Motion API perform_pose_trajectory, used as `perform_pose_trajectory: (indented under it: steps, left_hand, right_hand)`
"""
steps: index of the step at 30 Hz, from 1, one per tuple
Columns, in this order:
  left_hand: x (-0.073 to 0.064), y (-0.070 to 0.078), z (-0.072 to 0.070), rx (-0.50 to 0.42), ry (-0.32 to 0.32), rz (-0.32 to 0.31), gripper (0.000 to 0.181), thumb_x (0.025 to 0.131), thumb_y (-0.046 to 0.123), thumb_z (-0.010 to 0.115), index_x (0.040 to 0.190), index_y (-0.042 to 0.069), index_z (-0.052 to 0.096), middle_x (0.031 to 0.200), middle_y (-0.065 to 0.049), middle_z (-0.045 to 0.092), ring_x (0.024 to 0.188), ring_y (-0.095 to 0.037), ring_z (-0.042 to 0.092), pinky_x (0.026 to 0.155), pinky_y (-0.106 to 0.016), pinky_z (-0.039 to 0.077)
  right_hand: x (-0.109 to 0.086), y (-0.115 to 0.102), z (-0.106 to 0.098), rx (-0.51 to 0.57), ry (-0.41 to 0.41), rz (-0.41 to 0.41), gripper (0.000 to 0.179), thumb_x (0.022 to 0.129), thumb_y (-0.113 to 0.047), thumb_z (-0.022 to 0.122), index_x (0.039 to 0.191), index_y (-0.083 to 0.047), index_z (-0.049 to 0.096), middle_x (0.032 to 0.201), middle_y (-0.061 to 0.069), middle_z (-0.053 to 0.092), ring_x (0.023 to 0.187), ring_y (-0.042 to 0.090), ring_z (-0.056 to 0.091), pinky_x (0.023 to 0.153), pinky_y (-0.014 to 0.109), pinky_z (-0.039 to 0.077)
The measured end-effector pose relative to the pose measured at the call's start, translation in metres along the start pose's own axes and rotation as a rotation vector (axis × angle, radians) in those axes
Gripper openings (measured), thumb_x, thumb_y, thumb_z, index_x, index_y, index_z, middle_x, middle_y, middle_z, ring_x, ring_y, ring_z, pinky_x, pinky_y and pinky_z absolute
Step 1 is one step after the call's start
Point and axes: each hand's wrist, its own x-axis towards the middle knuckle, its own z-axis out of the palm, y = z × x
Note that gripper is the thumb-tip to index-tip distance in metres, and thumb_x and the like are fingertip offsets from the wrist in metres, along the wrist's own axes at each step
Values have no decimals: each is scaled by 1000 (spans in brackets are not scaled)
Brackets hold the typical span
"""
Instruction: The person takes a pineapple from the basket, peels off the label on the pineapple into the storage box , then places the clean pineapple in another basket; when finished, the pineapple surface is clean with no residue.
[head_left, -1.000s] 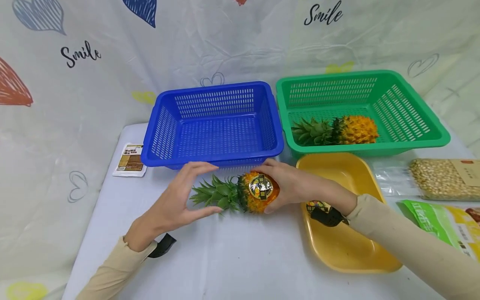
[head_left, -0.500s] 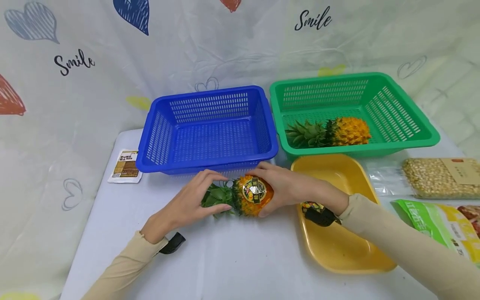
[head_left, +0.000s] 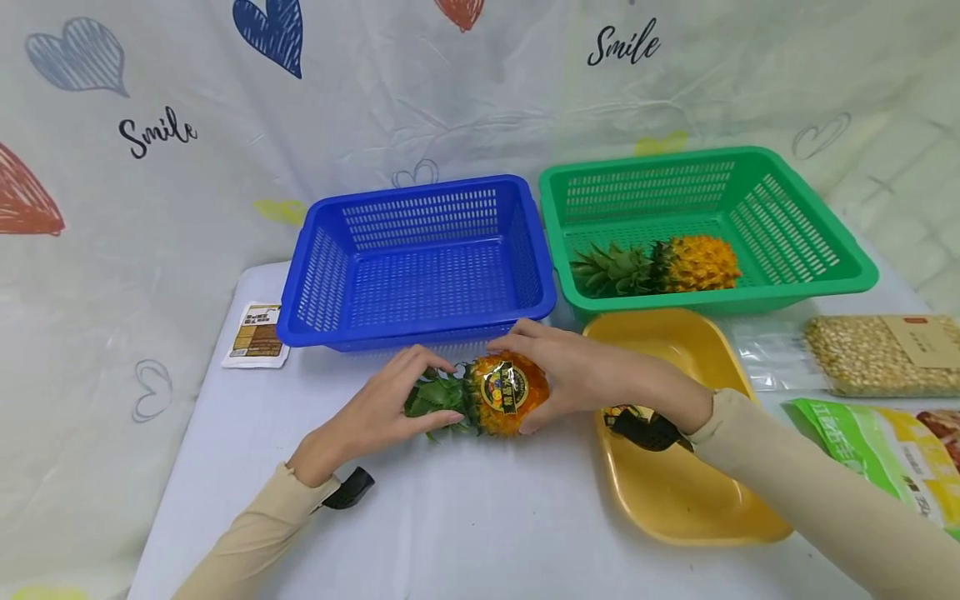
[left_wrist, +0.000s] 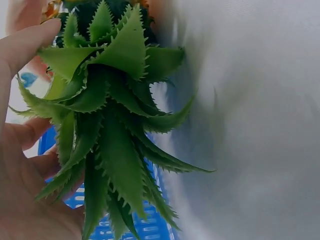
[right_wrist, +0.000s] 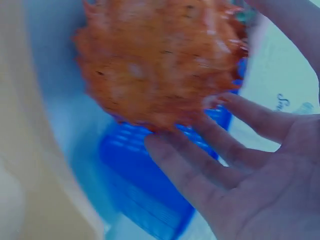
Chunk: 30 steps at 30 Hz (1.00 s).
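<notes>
A small pineapple (head_left: 504, 393) with a round gold-and-black label lies on the white table, its leafy crown to the left. My left hand (head_left: 386, 404) curls around the crown; in the left wrist view its thumb reaches the base of the leaves (left_wrist: 115, 145), with the other fingers behind them. From the right, my right hand (head_left: 573, 371) grips the orange body, thumb in front and fingers at the back. The right wrist view shows the fingertips against the underside of the pineapple (right_wrist: 160, 65).
Behind the hands stand a blue basket (head_left: 420, 333) and a green basket (head_left: 720, 302) holding another pineapple (head_left: 697, 263). A yellow tub (head_left: 697, 508) sits under the right forearm. A small packet (head_left: 257, 337), a bag of grains (head_left: 855, 357) and a green-yellow bag (head_left: 877, 450) lie at the sides.
My left hand has come right from an open pose beside the crown and closed around it. My right hand stays on the pineapple's body. The view has shifted slightly.
</notes>
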Motion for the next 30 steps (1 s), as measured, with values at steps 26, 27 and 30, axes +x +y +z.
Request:
perform_pose_trajectory:
  steps: [26, 27, 30]
  left_hand:
    - [-2, -5, 5, -18, 29, -9, 53, 91, 33, 84, 131, 9, 60, 127, 1, 59, 121, -24, 59, 103, -47, 51]
    - [-2, -5, 5, -19, 27, -11, 53, 91, 33, 84, 131, 9, 60, 127, 1, 59, 121, -24, 59, 103, -47, 51]
    - [-2, -5, 5, -18, 23, -16, 53, 91, 33, 84, 132, 10, 59, 127, 1, 59, 122, -25, 58, 104, -47, 51]
  right_hand:
    - [6, -12, -12, -7, 75, -111, 25, 95, -10, 78, 120, -8, 75, 118, 3, 70, 109, 19, 65, 95, 40, 56]
    - [6, -12, -11, -9, 79, -113, 24, 95, -9, 78, 119, -8, 75, 117, 3, 71, 107, 19, 65, 94, 40, 57]
    - [8, -12, -10, -20, 88, -123, 22, 94, -6, 78, 116, -6, 76, 114, 3, 72, 106, 20, 67, 94, 39, 58]
